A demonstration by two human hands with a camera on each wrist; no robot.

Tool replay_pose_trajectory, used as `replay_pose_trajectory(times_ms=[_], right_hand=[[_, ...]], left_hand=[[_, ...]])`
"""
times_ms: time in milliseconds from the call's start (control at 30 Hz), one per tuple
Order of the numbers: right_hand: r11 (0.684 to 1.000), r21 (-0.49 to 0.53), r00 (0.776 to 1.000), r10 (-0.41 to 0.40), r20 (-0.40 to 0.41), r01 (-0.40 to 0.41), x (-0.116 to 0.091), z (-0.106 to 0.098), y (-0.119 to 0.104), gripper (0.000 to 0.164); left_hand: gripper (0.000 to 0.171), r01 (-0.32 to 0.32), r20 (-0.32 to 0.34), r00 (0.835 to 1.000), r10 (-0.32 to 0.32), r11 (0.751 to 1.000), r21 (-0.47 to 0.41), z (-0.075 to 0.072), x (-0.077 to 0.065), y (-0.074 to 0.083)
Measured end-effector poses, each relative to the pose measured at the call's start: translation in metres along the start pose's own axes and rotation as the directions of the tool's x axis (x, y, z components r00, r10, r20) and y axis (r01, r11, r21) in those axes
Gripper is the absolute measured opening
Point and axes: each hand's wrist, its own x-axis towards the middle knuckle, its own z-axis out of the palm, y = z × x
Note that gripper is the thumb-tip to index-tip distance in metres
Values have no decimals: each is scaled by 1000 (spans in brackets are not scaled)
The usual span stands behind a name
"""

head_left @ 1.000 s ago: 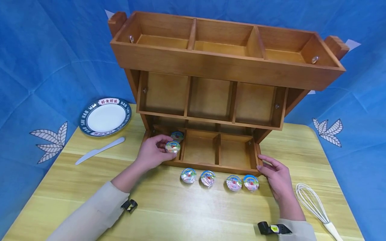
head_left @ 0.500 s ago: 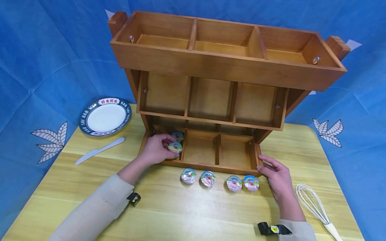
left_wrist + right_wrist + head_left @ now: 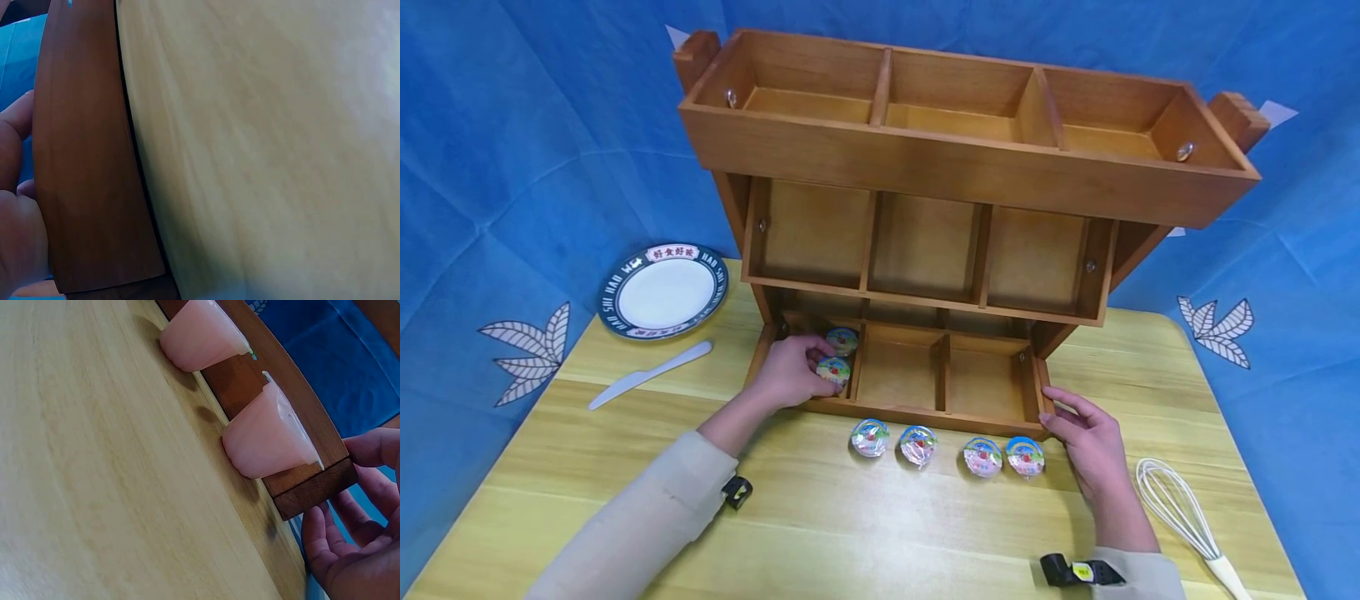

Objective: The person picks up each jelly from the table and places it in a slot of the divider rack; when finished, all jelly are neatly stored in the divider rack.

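My left hand (image 3: pixel 790 372) reaches into the left compartment of the bottom tray (image 3: pixel 925 414) and holds a jelly cup (image 3: pixel 832 372) between thumb and fingers. Right behind it in that compartment sits another jelly cup (image 3: pixel 843 339). In the left wrist view only part of the left hand (image 3: pixel 19 231) shows, behind the tray's wooden front (image 3: pixel 94 150), which hides the cup. My right hand (image 3: pixel 1092 437) holds the right end of the bottom tray. The right wrist view has that hand (image 3: pixel 362 531) with its fingertips at the tray's corner, beside a pink jelly cup (image 3: pixel 269 434).
Several jelly cups (image 3: pixel 917 446) stand in a row before the three-tier wooden rack (image 3: pixel 962 162). A plate (image 3: pixel 664 292) and a white knife (image 3: pixel 647 377) lie on the left of the table (image 3: pixel 880 533). On the right lies a whisk (image 3: pixel 1183 517). Blue cloth hangs around.
My left hand has moved slightly right with its jelly cup, then lowered it a little into the compartment. The right hand has stayed at the tray's end.
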Motion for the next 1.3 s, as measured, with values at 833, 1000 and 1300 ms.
replay_pose_trajectory(times_ms=[833,1000,1300], right_hand=[[1000,-17,1000,7,-2,-7,-2,0,-1,45],[1000,-15,1000,-2,-4,2,-2,0,0,44],[1000,2,1000,-18,-6,18,-2,1,2,44]], left_hand=[[57,-10,35,999,10,1000,-16,-9,-9,5],[61,-59,20,998,59,998,17,-12,-18,5],[65,-241,-85,965,248,966,93,-9,-41,5]])
